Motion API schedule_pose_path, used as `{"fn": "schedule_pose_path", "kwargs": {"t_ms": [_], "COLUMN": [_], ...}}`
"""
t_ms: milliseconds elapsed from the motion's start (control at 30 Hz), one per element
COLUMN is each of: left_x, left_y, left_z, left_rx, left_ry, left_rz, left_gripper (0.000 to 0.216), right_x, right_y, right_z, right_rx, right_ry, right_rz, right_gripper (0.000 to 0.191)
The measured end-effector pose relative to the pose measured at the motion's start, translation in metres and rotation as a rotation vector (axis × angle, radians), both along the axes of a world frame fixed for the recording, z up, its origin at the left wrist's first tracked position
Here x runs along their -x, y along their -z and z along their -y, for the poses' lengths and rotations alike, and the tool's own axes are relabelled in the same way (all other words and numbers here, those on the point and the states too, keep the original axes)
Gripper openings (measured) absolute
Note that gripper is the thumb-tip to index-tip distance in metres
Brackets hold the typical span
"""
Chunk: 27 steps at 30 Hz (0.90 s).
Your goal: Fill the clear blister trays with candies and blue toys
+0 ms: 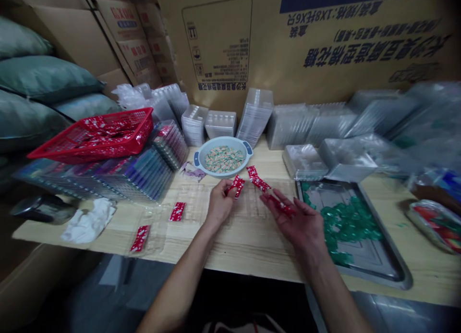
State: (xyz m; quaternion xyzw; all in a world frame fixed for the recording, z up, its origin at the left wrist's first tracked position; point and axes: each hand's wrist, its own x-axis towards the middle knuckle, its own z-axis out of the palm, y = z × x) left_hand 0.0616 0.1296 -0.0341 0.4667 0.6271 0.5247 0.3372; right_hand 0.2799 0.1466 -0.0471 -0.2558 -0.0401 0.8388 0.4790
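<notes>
My left hand (220, 201) pinches a small red packet (237, 184) above a clear plastic tray (252, 203) lying on the wooden table. My right hand (297, 218) is half open, palm up, with a few red packets (284, 208) resting on its fingers. Two more red packets (256, 177) lie just beyond the hands near a blue bowl (201, 156). Two further red packets (177, 211) lie in clear trays to the left.
The bowl holds small orange-green sachets. A red basket (140, 131) of red packets sits on stacked filled trays at left. A metal tray (392, 270) with green candies lies at right. Stacks of clear trays (256, 113) and cardboard boxes (324, 40) line the back. A white cloth (88, 222) lies front left.
</notes>
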Motion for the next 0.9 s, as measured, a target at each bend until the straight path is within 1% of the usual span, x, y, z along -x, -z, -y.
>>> {"fn": "schedule_pose_path", "kwargs": {"t_ms": [67, 133, 167, 233, 300, 367, 433, 500, 567, 633, 700, 767, 833, 900], "left_x": [0.004, 0.003, 0.000, -0.007, -0.014, -0.020, -0.024, -0.027, -0.030, -0.032, -0.032, -0.030, -0.026, -0.023], "left_y": [0.006, 0.011, 0.013, 0.015, 0.017, 0.018, 0.020, 0.023, 0.026, 0.030, 0.033, 0.035, 0.037, 0.038], "left_z": [0.004, 0.009, 0.011, 0.016, 0.018, 0.021, 0.023, 0.027, 0.031, 0.034, 0.037, 0.039, 0.040, 0.040], "left_rx": [0.096, 0.180, 0.204, 0.215, 0.202, 0.183, 0.171, 0.168, 0.189, 0.219, 0.237, 0.230, 0.204, 0.180], "left_ry": [-0.028, -0.047, -0.044, -0.009, 0.015, 0.016, 0.046, 0.146, 0.244, 0.305, 0.338, 0.367, 0.390, 0.420], "left_rz": [-0.045, -0.189, -0.290, -0.511, -0.721, -0.889, -0.997, -1.054, -1.090, -1.117, -1.134, -1.146, -1.167, -1.195], "left_gripper": [0.024, 0.042, 0.043, 0.031, 0.018, 0.015, 0.019, 0.027, 0.038, 0.051, 0.061, 0.065, 0.065, 0.064], "right_x": [-0.024, -0.045, -0.053, -0.061, -0.061, -0.054, -0.043, -0.029, -0.011, 0.006, 0.020, 0.025, 0.020, 0.009], "right_y": [0.000, 0.001, 0.001, 0.004, 0.009, 0.017, 0.027, 0.034, 0.040, 0.042, 0.041, 0.037, 0.032, 0.028], "right_z": [-0.010, -0.020, -0.024, -0.029, -0.031, -0.032, -0.032, -0.032, -0.030, -0.028, -0.025, -0.022, -0.019, -0.014], "right_rx": [-0.012, -0.045, -0.072, -0.140, -0.215, -0.292, -0.408, -0.578, -0.775, -0.921, -0.997, -1.036, -1.087, -1.144], "right_ry": [0.082, 0.161, 0.199, 0.267, 0.310, 0.323, 0.325, 0.311, 0.274, 0.219, 0.172, 0.157, 0.142, 0.076], "right_rz": [0.057, 0.160, 0.213, 0.318, 0.454, 0.665, 0.908, 1.102, 1.230, 1.350, 1.497, 1.640, 1.760, 1.872], "right_gripper": [0.050, 0.052, 0.051, 0.045, 0.039, 0.035, 0.034, 0.032, 0.033, 0.037, 0.043, 0.045, 0.044, 0.042]}}
